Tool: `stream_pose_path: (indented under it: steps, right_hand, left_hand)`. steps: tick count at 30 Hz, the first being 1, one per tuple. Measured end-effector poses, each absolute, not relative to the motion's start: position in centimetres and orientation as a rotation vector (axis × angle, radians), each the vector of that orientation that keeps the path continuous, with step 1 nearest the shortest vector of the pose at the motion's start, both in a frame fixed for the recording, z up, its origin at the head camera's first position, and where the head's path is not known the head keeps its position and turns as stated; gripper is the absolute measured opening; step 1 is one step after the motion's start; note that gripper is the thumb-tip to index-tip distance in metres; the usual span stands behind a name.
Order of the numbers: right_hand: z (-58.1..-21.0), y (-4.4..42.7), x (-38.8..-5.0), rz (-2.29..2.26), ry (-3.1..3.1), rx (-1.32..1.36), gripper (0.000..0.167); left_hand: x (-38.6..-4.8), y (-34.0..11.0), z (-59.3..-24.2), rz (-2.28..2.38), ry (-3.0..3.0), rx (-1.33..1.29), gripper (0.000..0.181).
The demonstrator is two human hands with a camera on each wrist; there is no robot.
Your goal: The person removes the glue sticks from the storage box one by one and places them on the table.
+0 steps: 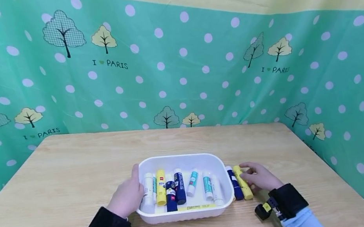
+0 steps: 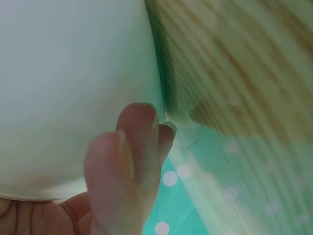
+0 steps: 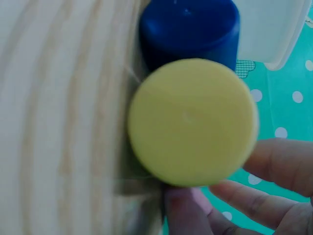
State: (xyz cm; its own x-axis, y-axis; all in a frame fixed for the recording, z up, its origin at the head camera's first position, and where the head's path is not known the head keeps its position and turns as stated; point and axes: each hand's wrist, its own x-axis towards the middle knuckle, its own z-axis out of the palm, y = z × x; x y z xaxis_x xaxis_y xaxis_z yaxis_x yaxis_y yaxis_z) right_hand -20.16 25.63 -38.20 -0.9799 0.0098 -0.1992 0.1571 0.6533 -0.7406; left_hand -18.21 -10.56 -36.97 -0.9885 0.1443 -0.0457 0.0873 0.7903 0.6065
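A white plastic basket [image 1: 198, 213] stands on the table with several glue sticks inside. My left hand [image 1: 126, 195] holds its left side, one finger up along the rim; the left wrist view shows fingers [image 2: 139, 161] against the white wall. Beside the basket's right side, a dark blue glue stick [image 1: 235, 184] and a yellow glue stick [image 1: 242, 183] lie parallel on the table. My right hand [image 1: 259, 177] touches the yellow stick from above and from its right, with no finger seen on its blue-stick side. In the right wrist view, the yellow stick's round end [image 3: 193, 122] covers part of the blue one.
Inside the basket lie a yellow glue stick [image 1: 160, 187], dark blue ones [image 1: 179, 187], and white-and-teal ones [image 1: 192, 183]. Another yellow stick [image 1: 197, 207] lies along the front wall. A patterned green curtain [image 1: 175, 71] hangs behind the wooden table [image 1: 71, 178].
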Motion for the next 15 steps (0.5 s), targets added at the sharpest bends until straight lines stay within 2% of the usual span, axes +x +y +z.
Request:
stream_pose_path:
  steps: [15]
  right_hand:
    - [-37.79, 25.21, -19.87, -1.192, 2.71, 0.143, 0.046]
  left_hand:
    - [-18.16, -10.64, -36.7, 0.946, 2.898, 0.19, 0.058]
